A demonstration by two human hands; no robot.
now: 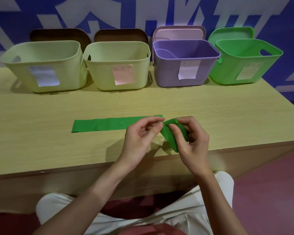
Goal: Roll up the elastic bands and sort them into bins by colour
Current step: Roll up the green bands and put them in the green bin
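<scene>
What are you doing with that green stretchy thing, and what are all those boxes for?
A person is rolling up a green elastic band on a wooden table. The right hand grips the rolled-up end, and the left hand pinches the band beside it. Most of the band lies flat on the table. Four open bins stand in a row behind: two pale yellow bins, a purple bin and a green bin. By colour, this band would go in the green one.

My one camera sits on my head. It looks forward and down, close over the table [41,119]. It reaches the bins [119,65] by the wall.
</scene>
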